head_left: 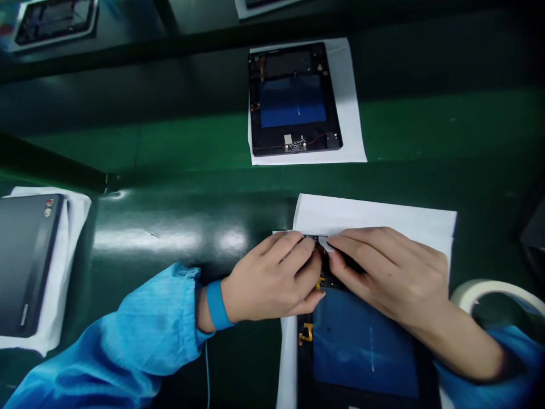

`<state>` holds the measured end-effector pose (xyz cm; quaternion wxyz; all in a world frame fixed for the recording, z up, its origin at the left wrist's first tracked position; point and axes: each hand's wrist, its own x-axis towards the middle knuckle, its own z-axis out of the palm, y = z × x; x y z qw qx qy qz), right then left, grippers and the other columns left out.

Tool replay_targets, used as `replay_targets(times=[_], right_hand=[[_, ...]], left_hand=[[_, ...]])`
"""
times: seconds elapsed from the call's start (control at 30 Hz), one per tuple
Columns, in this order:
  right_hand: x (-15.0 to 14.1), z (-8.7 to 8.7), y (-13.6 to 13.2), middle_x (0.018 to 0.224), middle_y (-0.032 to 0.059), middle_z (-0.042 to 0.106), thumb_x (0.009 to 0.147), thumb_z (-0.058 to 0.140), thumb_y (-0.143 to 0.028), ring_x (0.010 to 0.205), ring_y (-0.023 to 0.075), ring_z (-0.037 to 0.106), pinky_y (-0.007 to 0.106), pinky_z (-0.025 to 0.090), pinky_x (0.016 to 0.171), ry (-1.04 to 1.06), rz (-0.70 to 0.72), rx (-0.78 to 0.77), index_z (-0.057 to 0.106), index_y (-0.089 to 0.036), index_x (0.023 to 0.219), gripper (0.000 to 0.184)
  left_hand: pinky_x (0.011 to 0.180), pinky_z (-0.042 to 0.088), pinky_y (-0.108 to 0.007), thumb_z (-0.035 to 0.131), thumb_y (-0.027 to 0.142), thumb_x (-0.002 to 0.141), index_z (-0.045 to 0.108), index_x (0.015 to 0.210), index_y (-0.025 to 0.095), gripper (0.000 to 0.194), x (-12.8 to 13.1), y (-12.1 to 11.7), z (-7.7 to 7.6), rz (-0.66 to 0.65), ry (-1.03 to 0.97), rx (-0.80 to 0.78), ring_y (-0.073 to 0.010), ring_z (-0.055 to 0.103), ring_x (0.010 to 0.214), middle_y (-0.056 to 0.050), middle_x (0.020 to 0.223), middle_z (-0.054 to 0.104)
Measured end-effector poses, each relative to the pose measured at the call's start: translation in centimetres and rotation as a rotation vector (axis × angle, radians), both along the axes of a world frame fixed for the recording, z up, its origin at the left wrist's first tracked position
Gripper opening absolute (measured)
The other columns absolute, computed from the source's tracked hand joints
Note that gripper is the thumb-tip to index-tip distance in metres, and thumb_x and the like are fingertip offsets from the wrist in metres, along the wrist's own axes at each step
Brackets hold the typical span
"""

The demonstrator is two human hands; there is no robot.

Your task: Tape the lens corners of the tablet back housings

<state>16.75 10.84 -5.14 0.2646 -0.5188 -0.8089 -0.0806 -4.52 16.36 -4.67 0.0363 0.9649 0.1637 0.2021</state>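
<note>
An opened tablet (366,346) with a blue inner panel lies in front of me on white paper (374,213). Both hands are at its upper edge. My right hand (392,272) pinches a small pale strip (326,244) between thumb and forefinger, close above the circuit parts. Beside it, my left hand (276,278) has its fingers curled down on the tablet's upper left corner; what its fingertips hold, if anything, is hidden. Orange flex cable (306,334) shows at the tablet's left side. A blue band (219,305) circles my left wrist.
Farther back, a second opened tablet (293,133) rests on white paper. At the left lies a closed dark tablet (25,261) on paper. A tape roll (489,288) sits by my right forearm. Another device (55,23) is on the raised ledge at the upper left.
</note>
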Motion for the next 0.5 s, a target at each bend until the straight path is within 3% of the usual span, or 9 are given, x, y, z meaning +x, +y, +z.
replay_targets(times=[0.23,0.5], right_hand=[[-0.06,0.11,-0.15,0.092,0.0033,0.076,0.085,0.071,-0.013,0.077,0.0174,0.07,0.031,0.054,0.07,0.015,0.001,0.004,0.07,-0.019,0.098,0.014],[-0.11,0.23,-0.2,0.09,0.0033,0.076,0.084,0.074,-0.013,0.072,0.0167,0.07,0.029,0.05,0.062,-0.006,0.009,0.021,0.065,-0.019,0.097,0.017]], left_hand=[[0.095,0.056,-0.039,0.049,0.04,0.1,0.068,0.112,0.008,0.039,-0.01,-0.04,-0.02,0.009,0.0,-0.001,-0.0285,0.065,0.111,-0.016,0.114,0.07],[0.092,0.057,-0.038,0.049,0.039,0.1,0.068,0.111,0.007,0.039,0.0,-0.03,0.03,0.008,-0.022,0.005,-0.0281,0.066,0.109,-0.015,0.112,0.072]])
